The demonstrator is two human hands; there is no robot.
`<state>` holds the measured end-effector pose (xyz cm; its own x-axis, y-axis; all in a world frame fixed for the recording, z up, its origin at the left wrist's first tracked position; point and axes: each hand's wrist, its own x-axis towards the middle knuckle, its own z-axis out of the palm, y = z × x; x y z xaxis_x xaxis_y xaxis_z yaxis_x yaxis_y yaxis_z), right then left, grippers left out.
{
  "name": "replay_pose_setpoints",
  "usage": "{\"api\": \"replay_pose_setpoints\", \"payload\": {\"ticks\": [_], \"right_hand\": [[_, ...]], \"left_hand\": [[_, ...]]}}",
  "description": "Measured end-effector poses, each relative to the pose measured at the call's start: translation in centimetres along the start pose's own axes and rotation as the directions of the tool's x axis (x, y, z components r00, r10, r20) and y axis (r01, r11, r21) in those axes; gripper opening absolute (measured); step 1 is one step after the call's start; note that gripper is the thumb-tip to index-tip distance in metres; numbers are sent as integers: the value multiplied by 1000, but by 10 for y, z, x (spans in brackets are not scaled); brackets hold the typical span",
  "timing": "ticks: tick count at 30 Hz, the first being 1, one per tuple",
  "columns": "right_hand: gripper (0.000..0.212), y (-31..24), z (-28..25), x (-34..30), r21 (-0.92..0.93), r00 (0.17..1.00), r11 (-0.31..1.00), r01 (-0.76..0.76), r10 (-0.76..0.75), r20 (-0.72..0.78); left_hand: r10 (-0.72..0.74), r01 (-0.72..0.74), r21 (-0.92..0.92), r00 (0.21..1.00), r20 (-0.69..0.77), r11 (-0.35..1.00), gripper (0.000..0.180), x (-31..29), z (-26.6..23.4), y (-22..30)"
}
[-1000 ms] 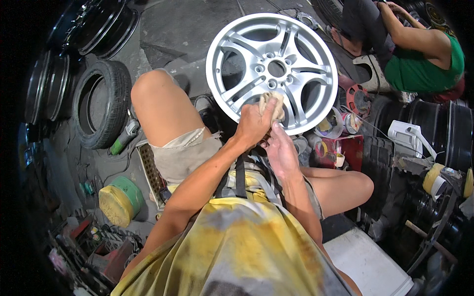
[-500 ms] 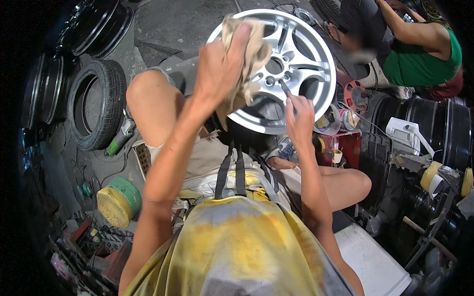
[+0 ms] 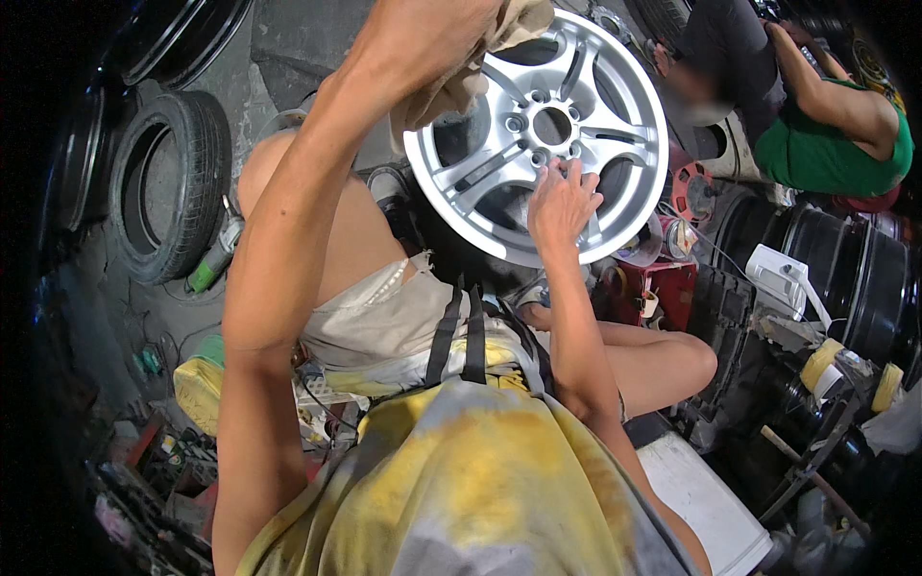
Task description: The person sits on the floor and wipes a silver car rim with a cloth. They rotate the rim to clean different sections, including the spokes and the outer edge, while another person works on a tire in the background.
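Observation:
A silver multi-spoke car wheel rim (image 3: 619, 149) stands tilted in front of my legs, with its round centre hole and several lug holes facing me. My left hand (image 3: 437, 34), partly cut off by the top edge, grips a crumpled beige rag (image 3: 444, 101) over the rim's upper left part. Against the lower spokes rests my right hand (image 3: 564, 209), its thumb and fingertips bent together at a lug hole below the centre. A small dark bit shows between those fingertips; its shape is mostly hidden. The other fingers are a little spread.
A loose tyre (image 3: 171, 187) and a green-ended power tool (image 3: 213, 259) lie to the left. At the upper right sits a person in a green top (image 3: 836, 154). A red box (image 3: 665, 293), a white plastic item (image 3: 776, 280) and dark wheels (image 3: 879, 278) stand on the right.
My left hand has moved up with the rag, uncovering more of the rim. My right hand has shifted slightly left and up; the thin dark tool seen in it before is now mostly hidden.

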<state>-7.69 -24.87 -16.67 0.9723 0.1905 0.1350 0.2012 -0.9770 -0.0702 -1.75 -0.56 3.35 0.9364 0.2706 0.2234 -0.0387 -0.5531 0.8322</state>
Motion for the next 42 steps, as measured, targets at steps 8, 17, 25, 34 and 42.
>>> {"api": "replay_pose_setpoints", "payload": {"ticks": [8, 17, 25, 34, 42], "right_hand": [[27, -4, -2, -1, -25, 1000, 1000, -1, 1, 8], [28, 9, -7, -4, -33, 996, 996, 87, -87, -24], [24, 26, -8, -6, 54, 980, 979, 199, -198, -19], [25, 45, -10, -14, 233, 942, 913, 335, -324, -86], [25, 42, -8, -20, 373, 931, 856, 358, -358, -72]], "left_hand": [[-25, 26, -123, 1000, 10, 992, 56, -3, -13, -1], [-1, 3, -136, 1000, 17, 991, 55, -8, -12, -4], [-57, 56, 8, 992, 109, 998, 62, -7, -8, -2], [-127, 122, 54, 987, 101, 991, 61, -10, -12, 3], [-98, 94, 58, 992, 74, 994, 57, -4, -10, -1]]}}
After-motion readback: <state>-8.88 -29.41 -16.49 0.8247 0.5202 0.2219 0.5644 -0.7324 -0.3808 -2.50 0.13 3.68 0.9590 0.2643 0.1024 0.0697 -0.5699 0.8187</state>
